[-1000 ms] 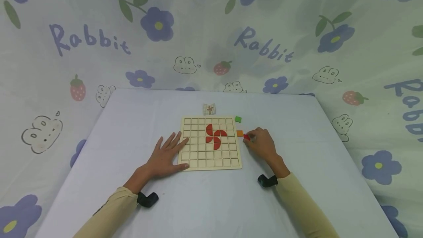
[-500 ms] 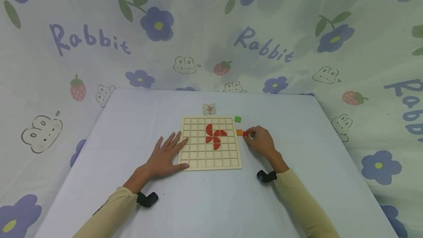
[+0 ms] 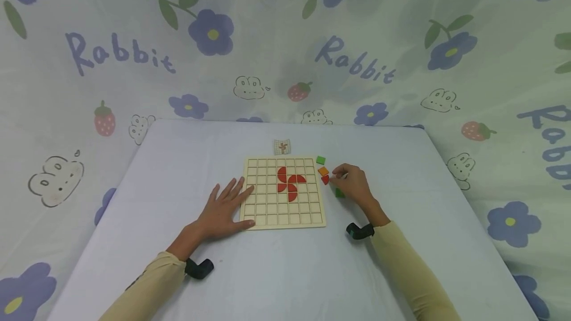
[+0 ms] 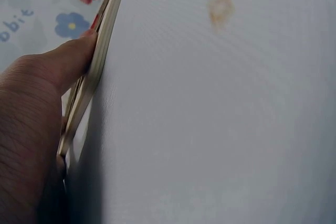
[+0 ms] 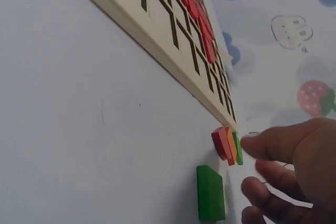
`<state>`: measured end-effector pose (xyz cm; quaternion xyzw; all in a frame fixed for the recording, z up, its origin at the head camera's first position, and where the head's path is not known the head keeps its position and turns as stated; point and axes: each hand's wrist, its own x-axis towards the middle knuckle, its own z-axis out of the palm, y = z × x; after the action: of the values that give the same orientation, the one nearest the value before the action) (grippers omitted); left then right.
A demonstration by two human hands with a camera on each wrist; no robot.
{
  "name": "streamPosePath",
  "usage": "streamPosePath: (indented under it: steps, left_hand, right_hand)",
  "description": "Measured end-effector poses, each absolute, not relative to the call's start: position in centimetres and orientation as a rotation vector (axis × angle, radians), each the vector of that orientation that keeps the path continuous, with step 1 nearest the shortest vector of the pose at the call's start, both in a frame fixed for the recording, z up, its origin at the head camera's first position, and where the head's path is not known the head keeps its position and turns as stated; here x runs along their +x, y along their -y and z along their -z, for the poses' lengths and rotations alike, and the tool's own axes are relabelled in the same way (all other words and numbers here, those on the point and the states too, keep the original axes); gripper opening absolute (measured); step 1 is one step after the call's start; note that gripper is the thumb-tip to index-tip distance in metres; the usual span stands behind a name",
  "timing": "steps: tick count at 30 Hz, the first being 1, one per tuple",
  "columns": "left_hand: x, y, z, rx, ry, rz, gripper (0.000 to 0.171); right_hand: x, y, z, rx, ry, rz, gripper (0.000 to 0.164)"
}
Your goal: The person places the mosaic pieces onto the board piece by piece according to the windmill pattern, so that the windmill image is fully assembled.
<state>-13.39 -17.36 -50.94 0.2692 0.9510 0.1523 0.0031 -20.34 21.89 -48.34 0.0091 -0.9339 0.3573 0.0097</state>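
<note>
On a wooden grid board (image 3: 260,209), several red quarter-round pieces (image 3: 292,196) form a pinwheel. My left hand (image 3: 221,214) lies with spread fingers over the board's left edge; its thumb rests on the rim in the left wrist view. Off the board's right side, my right hand (image 3: 355,186) hovers beside a loose red piece (image 3: 325,180) and an orange piece (image 3: 323,171). Its thumb and fingers are parted in the right wrist view, with nothing seen between them. A green block (image 5: 210,193) stands near that hand, partly covered by it in the head view.
Another green piece (image 3: 320,160) lies by the board's upper right corner. Behind the board is a small card (image 3: 282,146) with a red pinwheel pattern. White cloth covers the table (image 3: 285,271), and a printed curtain (image 3: 267,53) hangs behind it.
The loose red piece has moved left and the orange one has shifted back and turned. My right hand has come away from the red piece, and a green block shows beneath it. My left hand stays put.
</note>
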Motion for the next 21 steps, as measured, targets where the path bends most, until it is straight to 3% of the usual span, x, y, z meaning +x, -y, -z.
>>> streamPosePath:
  steps: [5,9,16,21]
  left_hand:
    - [-13.3,17.4,50.9,0.842,-2.978,-0.479,0.094]
    - [-13.4,17.4,51.0,0.840,-2.984,-0.465,0.095]
    - [-13.2,17.4,50.7,0.838,-2.978,-0.493,0.093]
    - [-13.2,17.3,50.8,0.838,-2.979,-0.477,0.094]
  right_hand:
    - [-20.7,-21.3,48.9,0.052,2.996,-1.056,0.032]
    - [-20.8,-21.0,49.1,0.061,3.023,-1.006,0.027]
    - [-21.0,-20.8,48.3,0.097,3.096,-1.004,0.031]
    - [-21.0,-21.1,47.8,0.100,3.102,-1.075,0.021]
